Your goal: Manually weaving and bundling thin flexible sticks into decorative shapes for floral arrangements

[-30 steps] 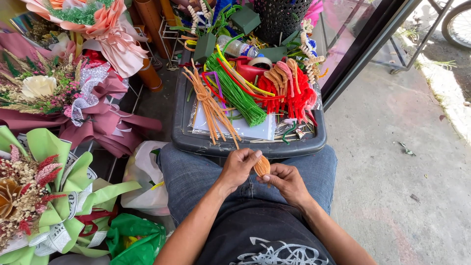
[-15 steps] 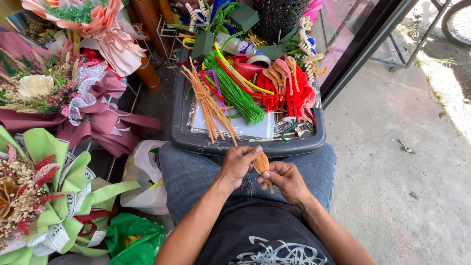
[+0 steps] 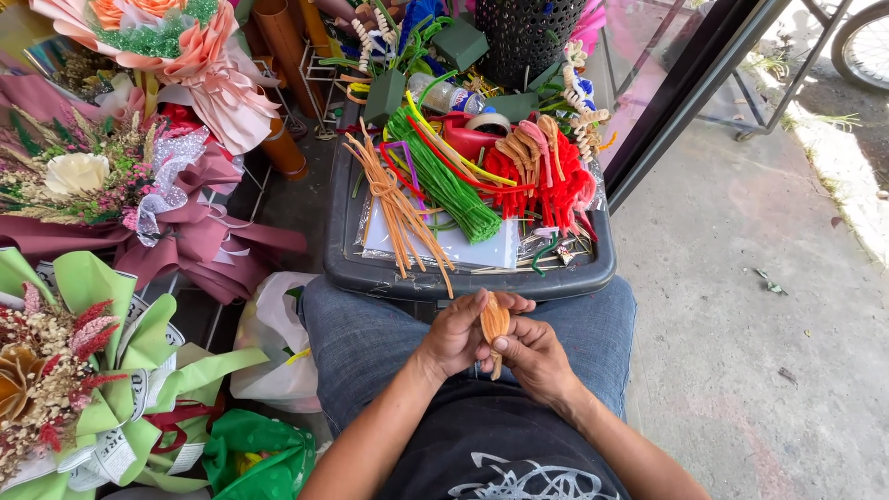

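Head view | left hand [image 3: 458, 335] and right hand [image 3: 530, 356] pinched together on orange looped piece [image 3: 494, 320], over lap, near edge of dark tray [image 3: 370, 273] | bouquets [image 3: 102, 185] left | concrete floor [image 3: 741, 352] right

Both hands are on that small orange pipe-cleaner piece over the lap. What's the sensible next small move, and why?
Probably another pinch-and-wrap with the right hand while the left hand steadies the orange pipe-cleaner piece. Both hands grip it above the jeans, its lower tail pokes out loose beneath the fingers, and the orange bundle in the dark tray lies untouched, so fresh material seems unneeded yet.
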